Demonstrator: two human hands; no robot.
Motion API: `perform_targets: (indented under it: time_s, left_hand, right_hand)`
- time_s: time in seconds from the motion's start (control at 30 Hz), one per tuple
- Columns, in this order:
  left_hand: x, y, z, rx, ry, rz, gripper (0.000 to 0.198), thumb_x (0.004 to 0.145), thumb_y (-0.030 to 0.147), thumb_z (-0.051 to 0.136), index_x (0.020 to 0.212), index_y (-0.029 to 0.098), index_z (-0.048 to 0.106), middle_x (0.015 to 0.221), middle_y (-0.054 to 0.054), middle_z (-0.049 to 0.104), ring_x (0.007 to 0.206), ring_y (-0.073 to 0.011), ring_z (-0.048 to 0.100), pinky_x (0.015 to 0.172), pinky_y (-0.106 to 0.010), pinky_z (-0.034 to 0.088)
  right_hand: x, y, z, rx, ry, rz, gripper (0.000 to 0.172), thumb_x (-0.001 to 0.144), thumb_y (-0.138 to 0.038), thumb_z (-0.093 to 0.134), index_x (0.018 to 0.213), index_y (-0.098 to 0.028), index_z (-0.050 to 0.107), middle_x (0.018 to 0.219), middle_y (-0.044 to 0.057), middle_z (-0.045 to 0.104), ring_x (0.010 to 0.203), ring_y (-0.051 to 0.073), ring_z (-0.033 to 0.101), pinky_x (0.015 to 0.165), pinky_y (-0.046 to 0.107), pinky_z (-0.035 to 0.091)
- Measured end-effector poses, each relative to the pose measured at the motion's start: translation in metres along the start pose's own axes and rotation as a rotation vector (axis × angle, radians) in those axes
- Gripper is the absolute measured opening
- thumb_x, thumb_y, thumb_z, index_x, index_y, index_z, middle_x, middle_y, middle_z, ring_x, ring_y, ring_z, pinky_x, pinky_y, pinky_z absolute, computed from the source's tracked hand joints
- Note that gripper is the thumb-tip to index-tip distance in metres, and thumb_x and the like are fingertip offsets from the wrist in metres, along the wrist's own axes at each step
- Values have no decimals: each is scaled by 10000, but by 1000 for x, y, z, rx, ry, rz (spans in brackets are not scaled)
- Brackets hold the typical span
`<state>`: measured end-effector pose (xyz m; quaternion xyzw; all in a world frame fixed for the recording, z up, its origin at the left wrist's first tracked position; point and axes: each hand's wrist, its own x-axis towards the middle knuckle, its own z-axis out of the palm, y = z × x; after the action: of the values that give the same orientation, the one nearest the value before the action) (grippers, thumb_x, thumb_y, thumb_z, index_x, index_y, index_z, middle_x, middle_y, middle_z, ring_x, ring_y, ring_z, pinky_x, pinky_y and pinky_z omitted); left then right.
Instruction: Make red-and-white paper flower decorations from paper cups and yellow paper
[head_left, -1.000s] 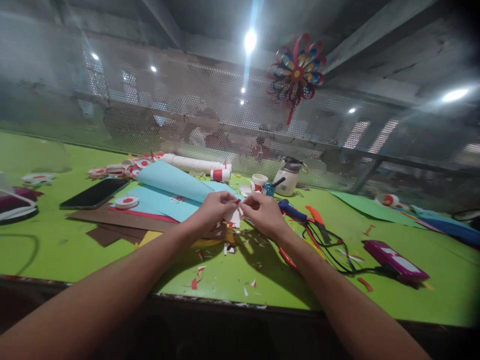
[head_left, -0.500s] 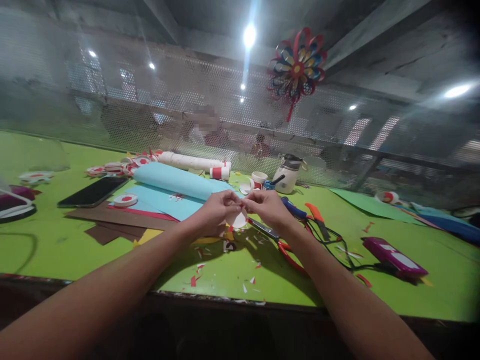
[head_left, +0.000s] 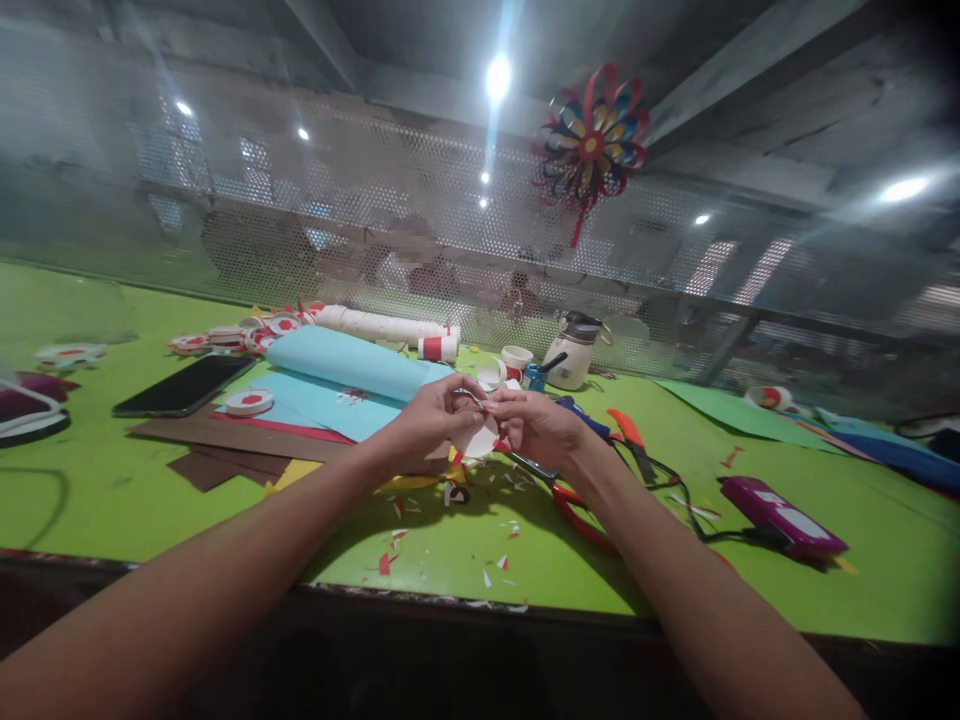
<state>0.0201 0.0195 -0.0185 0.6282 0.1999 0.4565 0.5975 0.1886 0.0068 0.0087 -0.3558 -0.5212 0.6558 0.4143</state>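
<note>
My left hand and my right hand meet above the middle of the green table. Both pinch a small round white paper piece with red bits between their fingertips. Under the hands lie small red and white paper scraps. Red-handled scissors lie on the table just below my right wrist.
A rolled light-blue sheet and brown sheets lie to the left beside a black phone. A white jar, small cups, an orange knife, cables and a purple device sit to the right. A paper pinwheel hangs on the mesh wall.
Both hands have lifted slightly and turned the white paper piece between them, so its round face shows more. The scissors under my right wrist have come into view.
</note>
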Motion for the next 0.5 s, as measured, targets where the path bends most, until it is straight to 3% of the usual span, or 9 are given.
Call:
perform_targets:
  time_s: [0.33,0.5]
  left_hand:
    - [0,1,-3,-11,11,-3,284,699,241,711,915,181,536,644,7,619,538,-123,578,505,-228,428]
    - [1,3,-5,-17,18,-42,342,696,256,714,978,194,531,663,3,619,517,-115,565,462,-210,378]
  right_hand:
    - [-3,1,8,36,19,-31,161,661,-157,728,719,-147,578,546,-47,549,448,51,486,460,172,446]
    - [0,3,6,-26,72,-92,135,719,-240,698,734,-151,597,562,-44,521,442,50,441,464,190,413]
